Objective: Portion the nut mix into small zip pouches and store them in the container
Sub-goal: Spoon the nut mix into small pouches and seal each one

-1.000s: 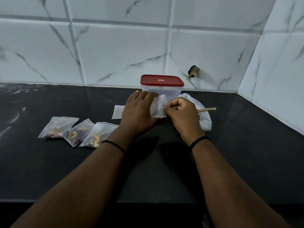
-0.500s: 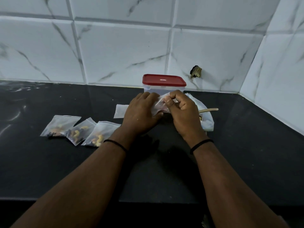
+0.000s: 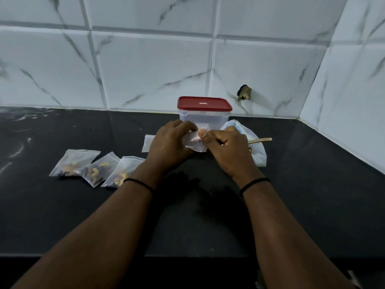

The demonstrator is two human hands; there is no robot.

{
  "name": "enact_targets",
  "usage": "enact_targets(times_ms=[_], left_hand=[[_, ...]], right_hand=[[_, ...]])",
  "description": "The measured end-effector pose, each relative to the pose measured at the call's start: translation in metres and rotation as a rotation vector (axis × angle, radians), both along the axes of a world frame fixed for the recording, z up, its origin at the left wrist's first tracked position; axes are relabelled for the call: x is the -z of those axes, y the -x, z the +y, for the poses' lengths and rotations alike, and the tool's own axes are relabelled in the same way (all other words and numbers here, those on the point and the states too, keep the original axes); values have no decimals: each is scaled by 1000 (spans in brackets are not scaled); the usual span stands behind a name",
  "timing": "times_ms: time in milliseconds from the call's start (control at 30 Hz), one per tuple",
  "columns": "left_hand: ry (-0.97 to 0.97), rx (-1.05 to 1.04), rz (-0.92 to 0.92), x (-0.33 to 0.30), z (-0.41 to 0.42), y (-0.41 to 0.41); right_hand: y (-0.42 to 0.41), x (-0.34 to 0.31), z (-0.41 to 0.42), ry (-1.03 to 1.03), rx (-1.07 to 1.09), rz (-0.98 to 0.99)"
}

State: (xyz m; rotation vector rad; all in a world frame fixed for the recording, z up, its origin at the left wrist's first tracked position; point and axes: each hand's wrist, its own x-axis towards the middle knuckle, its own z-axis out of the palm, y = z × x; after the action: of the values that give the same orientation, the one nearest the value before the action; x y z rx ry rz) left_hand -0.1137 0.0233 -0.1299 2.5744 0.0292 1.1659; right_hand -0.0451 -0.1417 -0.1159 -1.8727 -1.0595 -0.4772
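- Both hands have shifted on the small pouch since the earlier frames: a second ago it lay pressed on the counter, and now it is lifted slightly, just in front of the container.
- Three filled pouches lie in an overlapping row at nine o'clock from the hands, nuts showing through the plastic.
- One flat, seemingly empty pouch peeks out from behind the left wrist.
- At twelve o'clock stands the container, its red lid on; no pouch has gone inside as far as can be seen.
- At three o'clock sits the large nut-mix bag with a wooden spoon handle sticking out.
- Judged from this, portioning is roughly midway; sealing this pouch, perhaps filling the spare one, and storing all of them remain.
- Left hand: fingers curled over the pouch's left edge, grip clamped on it.
- Right hand: thumb and curled fingers pinch the pouch's right edge near the top, probably working the zip.
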Motion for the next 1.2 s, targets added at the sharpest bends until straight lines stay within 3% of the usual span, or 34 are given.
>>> enact_targets(times_ms=[267, 367, 533, 667, 867, 1033, 1200], left_hand=[[26, 71, -32, -3, -24, -2], [123, 61, 17, -3, -26, 2], [179, 45, 74, -1, -32, 3], [323, 49, 123, 0, -48, -8], [439, -22, 232, -7, -66, -32], [429, -125, 393, -9, -80, -59], [639, -110, 420, -10, -86, -73]], right_hand=[[12, -6, -2, 11, -27, 131], [18, -11, -7, -217, -91, 251], [-2, -18, -37, -481, 216, 190], [-57, -14, -62, -269, 534, 97], [-86, 9, -68, 40, 626, 372], [-90, 4, -72, 14, 565, 441], [-87, 0, -68, -147, 445, 458]])
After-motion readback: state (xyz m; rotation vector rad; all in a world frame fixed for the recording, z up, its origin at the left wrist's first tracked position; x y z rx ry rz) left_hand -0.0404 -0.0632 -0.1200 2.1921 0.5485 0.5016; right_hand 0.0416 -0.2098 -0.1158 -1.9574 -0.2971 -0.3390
